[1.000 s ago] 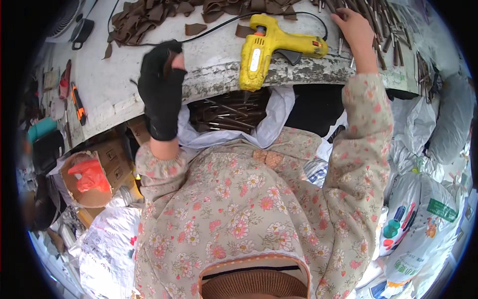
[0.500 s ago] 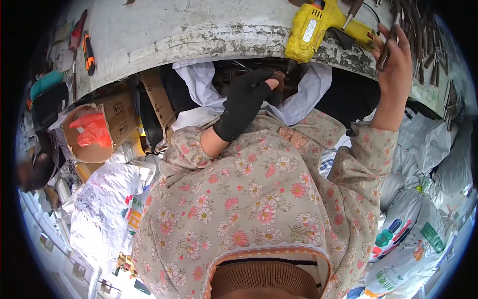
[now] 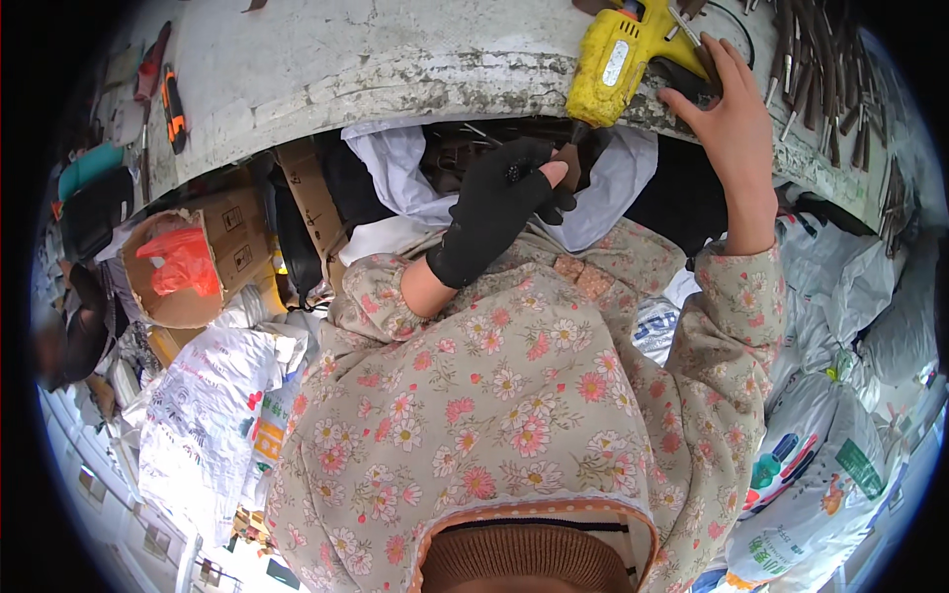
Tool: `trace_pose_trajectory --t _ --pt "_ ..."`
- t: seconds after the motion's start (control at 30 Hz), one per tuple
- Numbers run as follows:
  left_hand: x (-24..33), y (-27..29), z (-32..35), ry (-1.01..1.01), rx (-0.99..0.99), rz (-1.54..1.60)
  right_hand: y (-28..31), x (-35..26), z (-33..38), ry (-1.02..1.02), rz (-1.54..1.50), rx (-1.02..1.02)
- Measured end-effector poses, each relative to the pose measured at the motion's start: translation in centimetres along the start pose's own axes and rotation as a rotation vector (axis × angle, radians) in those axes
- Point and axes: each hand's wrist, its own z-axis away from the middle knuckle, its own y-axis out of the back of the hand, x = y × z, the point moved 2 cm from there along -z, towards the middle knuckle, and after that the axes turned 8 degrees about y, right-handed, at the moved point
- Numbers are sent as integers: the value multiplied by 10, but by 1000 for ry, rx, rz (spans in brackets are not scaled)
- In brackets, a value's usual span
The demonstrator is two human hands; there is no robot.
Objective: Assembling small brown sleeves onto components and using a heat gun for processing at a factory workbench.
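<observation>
Head view: the left hand, in a black fingerless glove, hangs just below the near edge of the bench, its fingers curled around a small dark piece pinched at the bare fingertips; what that piece is cannot be told. The right hand, bare, lies with fingers spread on the near edge of the bench, touching the rear of the yellow glue gun, which lies on the bench with its nozzle end over the edge; the hand does not close on anything that shows.

As a judgement, the gun sits so close to the edge that a nudge from the right hand could tip it off into the lap, and a hot nozzle just above the left fingertips could burn them. The loose dark metal strips at the far right of the bench could be swept off by the sleeve.

Under the left end of the bench stands an open brown cardboard box holding a red plastic bag. Below it lies a white printed sack. At the lower right leans a white sack with green and blue panels.
</observation>
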Motion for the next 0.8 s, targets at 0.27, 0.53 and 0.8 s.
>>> trace_pose_trajectory --t 0.27,0.53,0.8 --pt "-4 -1 -2 9 16 -16 2 10 -5 25 -77 -35" --pt "-2 1 6 -38 36 -86 4 7 -5 -16 -116 -51" --pt "10 11 11 -43 119 55 6 -27 30 25 -573 82"
